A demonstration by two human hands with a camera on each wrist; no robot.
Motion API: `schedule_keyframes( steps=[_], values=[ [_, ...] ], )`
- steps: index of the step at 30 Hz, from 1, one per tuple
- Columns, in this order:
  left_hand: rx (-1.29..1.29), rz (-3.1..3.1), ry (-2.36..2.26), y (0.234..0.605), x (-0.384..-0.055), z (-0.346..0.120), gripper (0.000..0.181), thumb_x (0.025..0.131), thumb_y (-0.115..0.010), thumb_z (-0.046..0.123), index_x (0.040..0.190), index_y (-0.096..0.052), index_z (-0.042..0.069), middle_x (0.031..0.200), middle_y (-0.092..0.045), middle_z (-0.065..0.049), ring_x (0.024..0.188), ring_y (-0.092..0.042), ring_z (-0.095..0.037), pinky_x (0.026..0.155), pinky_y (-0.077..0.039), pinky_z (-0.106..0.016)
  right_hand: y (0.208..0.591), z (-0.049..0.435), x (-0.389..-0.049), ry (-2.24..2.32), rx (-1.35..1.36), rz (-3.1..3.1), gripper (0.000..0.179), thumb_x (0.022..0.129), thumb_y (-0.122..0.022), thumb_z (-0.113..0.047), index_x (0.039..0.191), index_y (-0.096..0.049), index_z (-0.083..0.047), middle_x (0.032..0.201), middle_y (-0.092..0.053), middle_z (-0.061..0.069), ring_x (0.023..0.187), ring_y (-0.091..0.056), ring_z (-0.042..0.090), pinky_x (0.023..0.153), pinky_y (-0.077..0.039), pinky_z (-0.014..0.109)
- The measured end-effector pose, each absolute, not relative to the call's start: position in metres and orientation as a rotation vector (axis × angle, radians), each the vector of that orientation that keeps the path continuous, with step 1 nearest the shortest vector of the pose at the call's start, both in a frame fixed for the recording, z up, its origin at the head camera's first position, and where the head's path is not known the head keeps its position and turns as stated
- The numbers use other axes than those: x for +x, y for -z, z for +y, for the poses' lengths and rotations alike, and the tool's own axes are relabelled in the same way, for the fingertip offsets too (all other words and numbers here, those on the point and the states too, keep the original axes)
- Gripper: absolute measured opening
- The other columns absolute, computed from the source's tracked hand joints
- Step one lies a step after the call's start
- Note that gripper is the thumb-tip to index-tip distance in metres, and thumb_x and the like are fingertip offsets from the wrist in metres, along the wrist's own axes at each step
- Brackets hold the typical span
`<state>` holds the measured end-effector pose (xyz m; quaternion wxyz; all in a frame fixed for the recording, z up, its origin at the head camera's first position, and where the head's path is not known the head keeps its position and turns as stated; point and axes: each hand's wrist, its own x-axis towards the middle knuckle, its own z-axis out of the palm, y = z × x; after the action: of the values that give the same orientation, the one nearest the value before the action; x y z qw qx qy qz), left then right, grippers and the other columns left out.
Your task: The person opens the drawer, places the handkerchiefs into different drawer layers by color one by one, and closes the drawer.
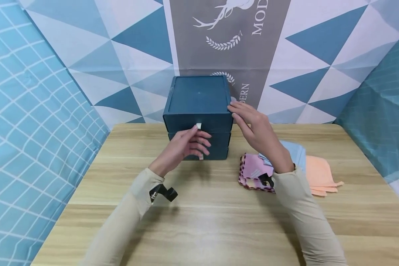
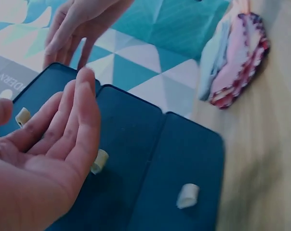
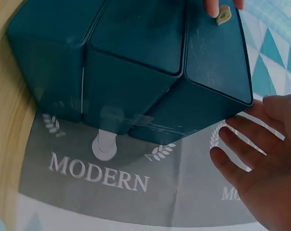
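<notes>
A dark teal drawer box [image 1: 199, 94] stands at the back of the table, three drawers high, each with a small pale pull tab [image 2: 188, 196]. My left hand [image 1: 189, 144] is at its front, thumb and fingers apart around the top drawer's tab [image 2: 22, 117]. The left wrist view shows a gap between that tab and the fingers. My right hand [image 1: 252, 123] is at the box's upper right edge, its fingers extended and the fingertips touching the corner. All the drawers look closed, and their insides are hidden.
Folded cloths lie right of the box, partly under my right forearm: a pink one with checked edging [image 1: 252, 166], a light blue one [image 1: 294, 153] and a peach one [image 1: 319, 171]. Patterned wall sheeting [image 1: 136, 44] rises directly behind the box.
</notes>
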<state>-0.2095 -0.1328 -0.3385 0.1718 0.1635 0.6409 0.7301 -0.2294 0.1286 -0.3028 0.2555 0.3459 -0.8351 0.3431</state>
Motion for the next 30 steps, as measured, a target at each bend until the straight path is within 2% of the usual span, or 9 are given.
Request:
schedule_keyframes(
  steps=[4, 7, 13, 24, 30],
  values=[
    [0.427, 1.87, -2.13, 0.3346, -0.2135, -0.127, 0.052, 0.104, -0.049, 0.046, 0.108, -0.067, -0.003, 0.089, -0.069, -0.011, 0.077, -0.071, -0.022, 0.072, -0.06, -0.033, 0.3064, 0.1254, -0.2342, -1.066, 0.881, -2.187, 0.029, 0.102, -0.058, -0.012, 0.129, -0.067, -0.006, 0.137, -0.061, 0.009, 0.134, -0.051, 0.024, 0.109, -0.043, 0.043],
    [0.389, 1.877, -2.149, 0.3332, -0.2138, -0.1244, 0.051, 0.103, -0.05, 0.046, 0.103, -0.068, -0.002, 0.084, -0.069, -0.01, 0.073, -0.071, -0.021, 0.07, -0.06, -0.032, 0.3079, 0.1237, -0.2359, -1.129, 0.859, -2.14, 0.027, 0.1, -0.061, -0.012, 0.125, -0.07, -0.007, 0.134, -0.063, 0.008, 0.131, -0.054, 0.021, 0.104, -0.047, 0.043],
    [0.351, 1.909, -2.129, 0.3312, -0.2119, -0.1237, 0.054, 0.104, -0.05, 0.043, 0.105, -0.065, -0.009, 0.08, -0.068, -0.009, 0.07, -0.071, -0.021, 0.068, -0.061, -0.032, 0.3089, 0.1236, -0.2354, -1.158, 0.853, -2.129, 0.027, 0.099, -0.063, -0.011, 0.125, -0.07, -0.008, 0.133, -0.064, 0.007, 0.13, -0.055, 0.02, 0.096, -0.053, 0.043],
    [0.311, 1.917, -2.062, 0.3306, -0.2141, -0.1263, 0.05, 0.104, -0.05, 0.043, 0.103, -0.067, -0.003, 0.08, -0.067, -0.011, 0.068, -0.071, -0.022, 0.066, -0.06, -0.032, 0.3138, 0.1266, -0.2344, -1.191, 0.864, -2.171, 0.03, 0.102, -0.058, -0.016, 0.131, -0.066, -0.01, 0.139, -0.059, 0.003, 0.133, -0.051, 0.014, 0.092, -0.055, 0.041],
    [0.333, 1.919, -2.042, 0.3302, -0.214, -0.1295, 0.048, 0.105, -0.049, 0.041, 0.104, -0.067, -0.004, 0.081, -0.067, -0.011, 0.069, -0.071, -0.022, 0.068, -0.061, -0.033, 0.3119, 0.1284, -0.2362, -1.217, 0.889, -2.185, 0.031, 0.103, -0.057, -0.018, 0.132, -0.066, -0.011, 0.14, -0.058, 0.003, 0.134, -0.05, 0.013, 0.1, -0.051, 0.042]
  ],
)
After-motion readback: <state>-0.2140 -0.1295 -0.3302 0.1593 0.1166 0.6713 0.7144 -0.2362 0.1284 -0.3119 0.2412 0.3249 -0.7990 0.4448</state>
